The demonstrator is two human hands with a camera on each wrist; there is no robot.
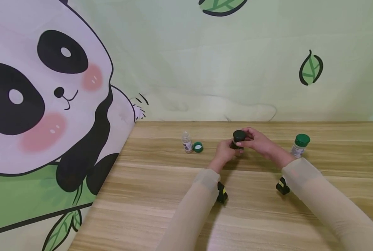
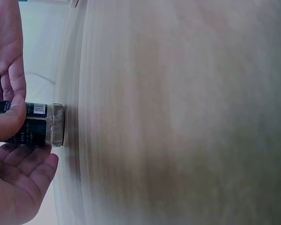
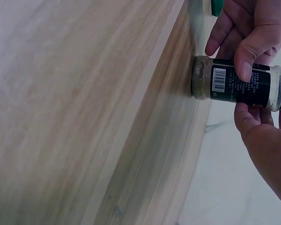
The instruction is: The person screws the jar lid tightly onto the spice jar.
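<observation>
Head view, clock centred on the black-labelled jar (image 1: 238, 143): it's upright, cylindrical, see-through walls, tan-grey contents visible near the base, ribbed-looking black cap (image 1: 239, 134) on top. Label is printed, barcode (image 3: 218, 79) on it. Both hands clamped on it: left hand (image 1: 225, 152) wraps the body, thumb across the label; right hand (image 1: 259, 142) has thumb and bent fingers round the cap end. Can't tell if base touches the worktop (image 1: 161, 202), which is pale wood-grain, streaky. At 9 o'clock: slim clear bottle (image 1: 187, 144), round green lid (image 1: 198, 147) just beside it, pale inside showing. At 3 o'clock: clear jar with green top (image 1: 300, 142), by the right forearm. At 12: creased, pale green printed backdrop (image 1: 186, 66).
</observation>
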